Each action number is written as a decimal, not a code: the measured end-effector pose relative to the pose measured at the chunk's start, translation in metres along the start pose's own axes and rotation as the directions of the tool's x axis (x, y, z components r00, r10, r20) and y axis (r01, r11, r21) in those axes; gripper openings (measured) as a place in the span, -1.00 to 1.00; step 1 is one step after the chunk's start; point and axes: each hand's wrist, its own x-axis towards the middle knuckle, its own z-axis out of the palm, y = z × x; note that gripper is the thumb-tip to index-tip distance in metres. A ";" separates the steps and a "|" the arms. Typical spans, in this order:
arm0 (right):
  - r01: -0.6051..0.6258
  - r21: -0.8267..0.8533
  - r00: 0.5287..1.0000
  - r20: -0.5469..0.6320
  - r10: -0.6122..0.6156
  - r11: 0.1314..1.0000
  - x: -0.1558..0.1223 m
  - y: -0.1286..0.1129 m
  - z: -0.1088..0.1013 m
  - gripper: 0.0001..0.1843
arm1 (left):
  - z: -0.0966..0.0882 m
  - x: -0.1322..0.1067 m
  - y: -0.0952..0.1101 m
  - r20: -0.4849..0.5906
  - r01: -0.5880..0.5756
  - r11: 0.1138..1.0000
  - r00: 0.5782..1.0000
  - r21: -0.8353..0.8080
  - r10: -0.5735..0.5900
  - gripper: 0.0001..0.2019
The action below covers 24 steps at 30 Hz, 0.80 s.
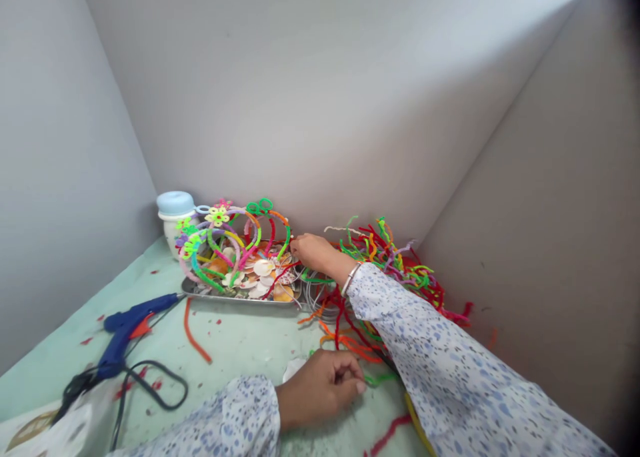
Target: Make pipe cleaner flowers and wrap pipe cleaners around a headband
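Hidden or cut off: the glue gun [127,327] cord runs out at the lower left; the tray [240,298] floor is mostly buried under shells [263,268]; a white scrap [295,367] shows only partly from behind the left hand [323,387].

Grip:
- Right hand [310,250]: fingertips bunched against the pipe-cleaner hoops [235,243], which stand in the tray by the back wall. Whether it pinches one cannot be told.
- Left hand: clenched, fingers curled under on the table, nothing visible inside.

Nearby: loose pipe cleaners [400,263] heaped beside the right sleeve; a blue-lidded jar [175,210] behind the tray.
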 end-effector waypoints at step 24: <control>0.060 0.048 0.960 -0.276 -0.045 0.997 -0.030 0.031 -0.020 -0.70 | 0.000 0.001 0.000 0.007 0.012 0.999 1.000 -0.048 -0.011 -0.86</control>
